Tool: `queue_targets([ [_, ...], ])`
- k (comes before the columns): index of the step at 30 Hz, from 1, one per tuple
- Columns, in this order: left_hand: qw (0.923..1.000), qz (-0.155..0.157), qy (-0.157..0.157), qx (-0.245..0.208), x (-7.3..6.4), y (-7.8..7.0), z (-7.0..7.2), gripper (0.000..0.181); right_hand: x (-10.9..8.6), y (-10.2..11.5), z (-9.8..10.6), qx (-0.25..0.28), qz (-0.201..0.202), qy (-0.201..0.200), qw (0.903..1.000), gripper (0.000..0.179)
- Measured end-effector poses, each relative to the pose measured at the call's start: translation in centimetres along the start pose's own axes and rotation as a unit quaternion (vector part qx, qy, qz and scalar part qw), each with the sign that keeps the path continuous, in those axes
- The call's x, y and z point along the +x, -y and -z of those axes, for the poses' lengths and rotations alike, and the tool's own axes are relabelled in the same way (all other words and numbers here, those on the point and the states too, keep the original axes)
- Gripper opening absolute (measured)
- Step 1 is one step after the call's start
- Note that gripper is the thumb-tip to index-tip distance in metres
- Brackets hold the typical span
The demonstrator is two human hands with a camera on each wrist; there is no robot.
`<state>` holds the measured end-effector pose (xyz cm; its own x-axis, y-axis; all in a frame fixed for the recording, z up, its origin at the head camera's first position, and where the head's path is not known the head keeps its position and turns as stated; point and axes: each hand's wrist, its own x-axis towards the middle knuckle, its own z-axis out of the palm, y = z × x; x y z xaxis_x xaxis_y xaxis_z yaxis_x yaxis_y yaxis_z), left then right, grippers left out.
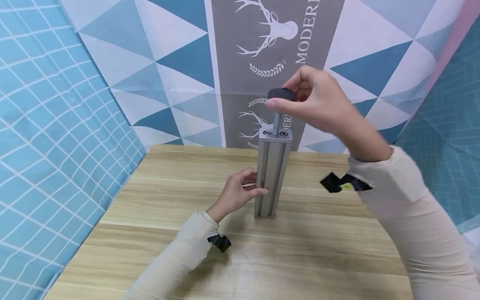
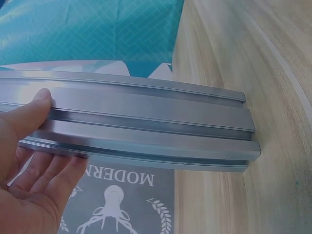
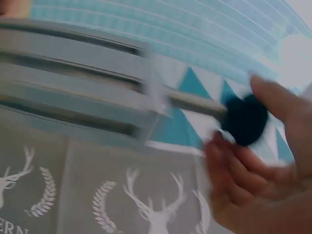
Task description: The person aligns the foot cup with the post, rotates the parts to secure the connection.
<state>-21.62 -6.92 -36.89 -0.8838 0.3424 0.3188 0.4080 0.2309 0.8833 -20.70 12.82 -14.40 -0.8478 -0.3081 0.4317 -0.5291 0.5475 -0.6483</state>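
Observation:
A silver aluminium extrusion profile (image 1: 268,179) with long grooves stands upright on the wooden table. My left hand (image 1: 238,193) holds it low on its shaft, thumb on the front face and fingers curled behind the far side; the left wrist view shows this grip on the profile (image 2: 156,109). On top sits an end plate (image 1: 275,135) with two screws, and a thin metal rod (image 1: 276,123) rises from it to a black round levelling foot (image 1: 280,94). My right hand (image 1: 318,100) pinches the foot's rim between thumb and fingers. The right wrist view is blurred around the foot (image 3: 246,119).
The wood-grain table (image 1: 157,250) reaches back to a patterned cloth (image 1: 180,75) with triangles and deer heads. A blue gridded sheet (image 1: 56,125) hangs at the left, another teal sheet (image 1: 446,133) at the right. Each sleeve carries a small black camera (image 1: 331,182).

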Motion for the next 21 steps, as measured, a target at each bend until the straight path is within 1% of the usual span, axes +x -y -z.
queue_targets([
  [3,1.0000,0.002,-0.001,-0.001,0.0,0.1,0.0,0.038,-0.5,-0.2,-1.7,-0.003,0.009,-0.083,0.9965,0.047],
  [5,1.0000,0.005,-0.001,-0.002,0.0,0.1,-0.1,0.038,-0.7,-0.2,-2.4,-0.012,0.019,-0.118,0.9927,0.048],
  [6,1.0000,0.007,0.000,-0.002,0.0,0.1,-0.1,0.038,-0.8,-0.2,-2.6,-0.015,0.020,-0.128,0.9914,0.050],
  [7,1.0000,0.009,0.001,-0.002,0.0,0.0,-0.1,0.038,-0.9,-0.2,-2.7,-0.019,0.017,-0.130,0.9912,0.051],
  [8,0.9999,0.011,0.002,-0.001,0.0,0.0,-0.1,0.038,-0.9,-0.1,-2.6,-0.025,0.009,-0.122,0.9922,0.053],
  [9,0.9999,0.012,0.003,-0.001,0.0,-0.2,-0.1,0.038,-0.9,0.1,-2.5,-0.033,-0.001,-0.105,0.9939,0.056],
  [10,0.9999,0.012,0.004,0.000,-0.1,-0.6,0.0,0.037,-1.0,0.2,-2.2,-0.044,-0.010,-0.083,0.9956,0.059],
  [12,0.9999,0.012,0.005,0.003,-0.3,-1.6,0.1,0.035,-0.9,0.4,-1.5,-0.058,-0.026,-0.025,0.9977,0.065],
  [14,0.9999,0.012,0.005,0.007,-0.6,-2.5,0.2,0.034,-0.8,0.4,-0.7,-0.058,-0.027,0.036,0.9973,0.069],
  [16,0.9999,0.008,0.003,0.011,-0.9,-3.4,0.4,0.031,-0.5,0.3,0.2,-0.042,-0.013,0.083,0.9956,0.066],
  [19,0.9999,0.005,0.002,0.009,-0.9,-3.6,0.3,0.030,-0.1,0.0,1.2,0.009,0.011,0.137,0.9905,0.059],
  [21,1.0000,0.003,0.002,0.006,-0.9,-3.6,0.3,0.030,0.1,-0.1,1.6,0.041,0.022,0.162,0.9857,0.056],
])
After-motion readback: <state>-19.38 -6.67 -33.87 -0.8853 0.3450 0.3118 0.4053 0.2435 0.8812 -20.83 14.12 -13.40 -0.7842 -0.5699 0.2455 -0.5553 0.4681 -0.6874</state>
